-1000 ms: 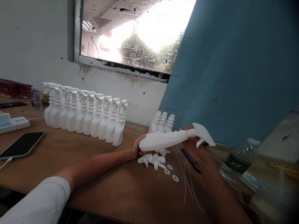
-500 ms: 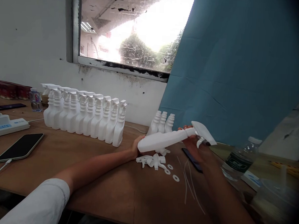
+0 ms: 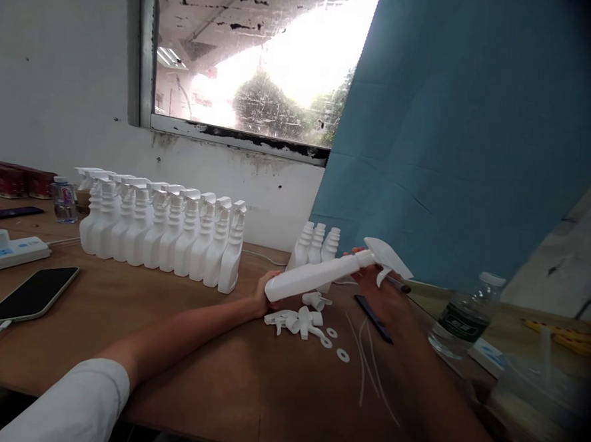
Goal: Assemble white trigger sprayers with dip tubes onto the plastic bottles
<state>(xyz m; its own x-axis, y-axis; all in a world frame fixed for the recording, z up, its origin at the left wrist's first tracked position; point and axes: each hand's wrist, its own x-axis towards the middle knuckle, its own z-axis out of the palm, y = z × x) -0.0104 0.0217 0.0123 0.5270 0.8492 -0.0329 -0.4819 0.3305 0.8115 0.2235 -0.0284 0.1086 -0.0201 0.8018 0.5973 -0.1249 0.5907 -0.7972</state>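
Observation:
A white spray bottle is held tilted above the table, its base to the left and its trigger head to the upper right. My left hand grips the base end, fingers partly hidden behind it. At the neck, just under the trigger head, my right hand is closed round the bottle. Below lie loose white trigger heads, white ring washers and thin clear tubes. Three white bottles without heads stand behind the held one.
A row of several white spray bottles with heads stands at the left. Nearby are a phone on a cable and a power strip. At the right are a water bottle, a plastic cup and a dark phone.
The view has shifted slightly, so most things sit a little further left. The held bottle has turned about its length, showing a narrower side. Both hands still hold it.

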